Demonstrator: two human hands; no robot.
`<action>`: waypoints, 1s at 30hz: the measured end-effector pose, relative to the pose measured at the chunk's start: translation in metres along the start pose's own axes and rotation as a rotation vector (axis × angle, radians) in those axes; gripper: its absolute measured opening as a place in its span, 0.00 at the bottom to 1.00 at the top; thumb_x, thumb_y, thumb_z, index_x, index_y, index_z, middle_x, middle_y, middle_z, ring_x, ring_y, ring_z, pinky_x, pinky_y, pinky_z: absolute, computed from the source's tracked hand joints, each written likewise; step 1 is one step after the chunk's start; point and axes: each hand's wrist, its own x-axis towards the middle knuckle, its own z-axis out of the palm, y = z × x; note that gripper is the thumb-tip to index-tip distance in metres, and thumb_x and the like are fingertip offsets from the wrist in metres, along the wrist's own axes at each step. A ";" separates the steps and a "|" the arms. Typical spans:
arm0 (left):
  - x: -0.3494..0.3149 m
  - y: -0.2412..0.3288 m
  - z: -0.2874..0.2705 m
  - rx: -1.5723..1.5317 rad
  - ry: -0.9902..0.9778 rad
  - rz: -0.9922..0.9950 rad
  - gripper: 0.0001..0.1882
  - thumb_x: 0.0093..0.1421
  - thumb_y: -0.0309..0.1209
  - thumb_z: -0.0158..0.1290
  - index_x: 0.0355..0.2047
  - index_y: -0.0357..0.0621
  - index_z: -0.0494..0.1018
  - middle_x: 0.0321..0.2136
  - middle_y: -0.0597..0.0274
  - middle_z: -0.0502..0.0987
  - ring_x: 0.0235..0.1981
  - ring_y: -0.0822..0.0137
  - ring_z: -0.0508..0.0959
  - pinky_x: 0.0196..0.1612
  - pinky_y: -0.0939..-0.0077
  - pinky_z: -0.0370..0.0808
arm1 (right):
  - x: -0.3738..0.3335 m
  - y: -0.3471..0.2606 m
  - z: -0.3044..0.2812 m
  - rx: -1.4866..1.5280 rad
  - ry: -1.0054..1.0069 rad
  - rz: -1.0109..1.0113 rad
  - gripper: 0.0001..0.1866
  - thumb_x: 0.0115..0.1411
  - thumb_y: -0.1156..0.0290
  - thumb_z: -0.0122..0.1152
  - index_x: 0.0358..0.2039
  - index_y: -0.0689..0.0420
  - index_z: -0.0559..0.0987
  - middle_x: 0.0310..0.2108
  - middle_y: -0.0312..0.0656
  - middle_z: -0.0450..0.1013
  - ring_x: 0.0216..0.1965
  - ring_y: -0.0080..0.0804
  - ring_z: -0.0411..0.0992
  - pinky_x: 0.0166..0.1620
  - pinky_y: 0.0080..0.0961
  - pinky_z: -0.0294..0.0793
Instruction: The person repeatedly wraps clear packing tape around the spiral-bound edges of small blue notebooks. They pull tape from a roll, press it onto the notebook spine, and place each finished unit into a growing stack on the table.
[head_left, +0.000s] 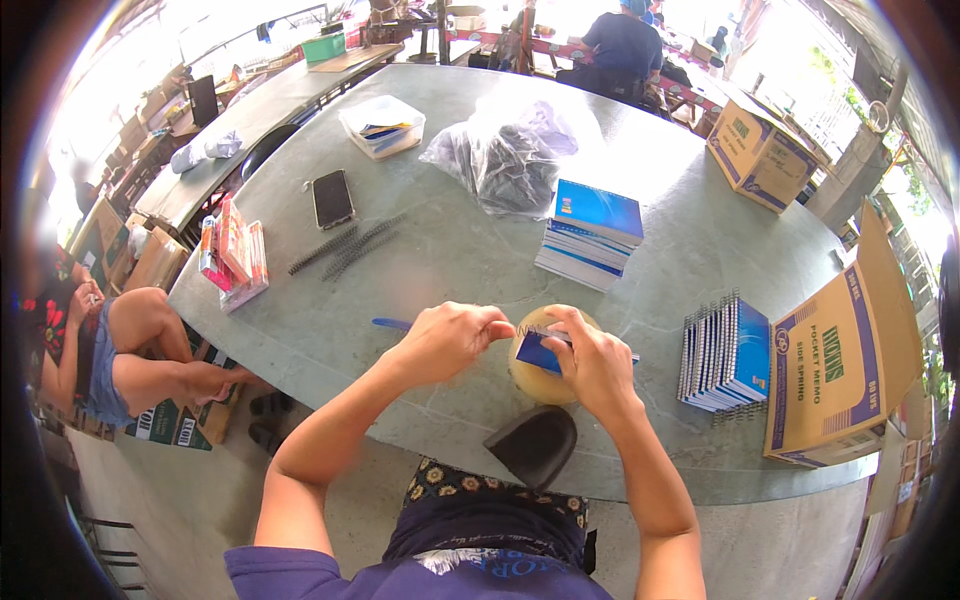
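A small blue notebook (541, 354) is gripped in my right hand (597, 366), thumb and fingers closed on it. A thin wire coil (530, 331) shows along its upper edge. The fingertips of my left hand (452, 342) are pinched together at the coil's left end. Under the notebook sits a round yellowish disc-like object (535, 385), partly covered by it and my right hand. Just left of my left hand lies a slim blue tool (391, 323), partly hidden behind the wrist. A dark rounded piece (537, 446) rests at the table's near edge.
Stacked blue notebooks (593, 235) stand ahead, coil-bound ones (726, 352) at right beside an open carton (840, 355). Loose black coils (347, 246), a phone (333, 199), packets (235, 258), a plastic tub (382, 127) and a plastic bag (505, 160) lie further off. A person (110, 345) sits at left.
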 end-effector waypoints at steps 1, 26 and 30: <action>0.000 0.004 0.001 0.017 0.091 0.063 0.12 0.58 0.37 0.53 0.41 0.48 0.74 0.28 0.54 0.76 0.32 0.56 0.76 0.36 0.65 0.72 | -0.001 -0.001 -0.001 -0.007 0.002 -0.006 0.10 0.58 0.65 0.56 0.40 0.50 0.74 0.27 0.41 0.77 0.28 0.42 0.75 0.31 0.35 0.72; -0.068 0.032 0.103 -0.194 -0.099 0.171 0.29 0.50 0.26 0.58 0.53 0.50 0.65 0.36 0.48 0.72 0.40 0.47 0.72 0.46 0.60 0.69 | -0.037 0.048 0.011 1.062 0.163 0.350 0.09 0.51 0.78 0.66 0.34 0.64 0.81 0.34 0.42 0.78 0.35 0.23 0.74 0.41 0.18 0.73; -0.034 0.048 0.022 0.064 0.530 0.328 0.21 0.48 0.23 0.58 0.44 0.50 0.72 0.36 0.53 0.72 0.35 0.52 0.73 0.42 0.62 0.71 | -0.040 0.052 0.008 1.084 0.133 0.428 0.08 0.51 0.77 0.67 0.33 0.64 0.81 0.32 0.40 0.78 0.34 0.22 0.73 0.40 0.18 0.72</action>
